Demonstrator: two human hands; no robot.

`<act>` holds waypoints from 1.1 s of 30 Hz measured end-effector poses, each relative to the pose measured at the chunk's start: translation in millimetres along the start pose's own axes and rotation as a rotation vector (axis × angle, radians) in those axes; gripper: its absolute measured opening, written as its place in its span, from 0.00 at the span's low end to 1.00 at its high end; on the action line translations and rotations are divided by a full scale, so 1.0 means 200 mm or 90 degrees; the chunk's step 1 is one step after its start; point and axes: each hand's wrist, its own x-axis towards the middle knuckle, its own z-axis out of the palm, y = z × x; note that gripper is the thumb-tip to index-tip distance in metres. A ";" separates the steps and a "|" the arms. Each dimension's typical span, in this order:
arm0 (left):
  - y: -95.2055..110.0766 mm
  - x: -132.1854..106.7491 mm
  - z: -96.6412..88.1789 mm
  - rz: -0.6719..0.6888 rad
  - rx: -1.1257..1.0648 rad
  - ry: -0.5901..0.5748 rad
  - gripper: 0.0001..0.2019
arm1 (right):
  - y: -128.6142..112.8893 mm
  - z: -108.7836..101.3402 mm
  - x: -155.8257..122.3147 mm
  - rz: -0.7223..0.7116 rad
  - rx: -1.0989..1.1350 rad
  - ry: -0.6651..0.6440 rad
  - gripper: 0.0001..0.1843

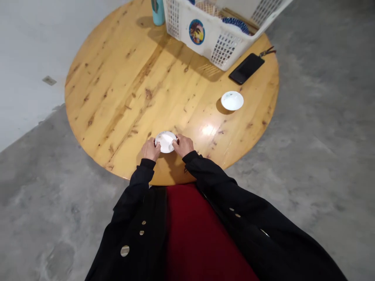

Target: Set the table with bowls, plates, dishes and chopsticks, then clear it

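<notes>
A small white saucer (165, 141) rests on the round wooden table (123, 86) near its front edge. My left hand (150, 149) grips the saucer's left rim with curled fingers. My right hand (183, 145) holds its right rim in the same way. Both arms wear black sleeves. A second small white saucer (232, 100) lies apart to the right, untouched.
A white plastic basket (216, 27) with dishes inside stands at the table's far side. A black phone (246, 68) lies beside it, and a teal bottle (158, 11) stands to its left. Grey concrete floor surrounds the table.
</notes>
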 end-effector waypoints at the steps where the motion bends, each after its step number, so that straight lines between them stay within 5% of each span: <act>1: 0.01 0.01 0.01 -0.011 0.000 -0.001 0.09 | 0.01 0.00 0.01 -0.010 -0.014 -0.017 0.19; 8: 0.05 0.04 0.04 -0.074 -0.012 -0.003 0.11 | 0.03 -0.03 0.07 -0.053 -0.064 -0.089 0.20; 18: 0.02 0.07 0.04 -0.056 -0.003 0.055 0.15 | 0.00 -0.07 0.09 -0.086 -0.088 -0.115 0.20; 21: -0.01 0.10 0.05 -0.043 -0.018 0.052 0.19 | 0.01 -0.07 0.11 -0.056 -0.069 -0.091 0.19; 26: -0.04 0.17 0.06 -0.022 -0.025 -0.052 0.23 | 0.00 -0.02 0.15 0.018 0.005 -0.137 0.17; 33: -0.03 0.17 0.09 0.052 -0.102 -0.031 0.18 | -0.03 -0.01 0.03 0.121 0.079 -0.077 0.14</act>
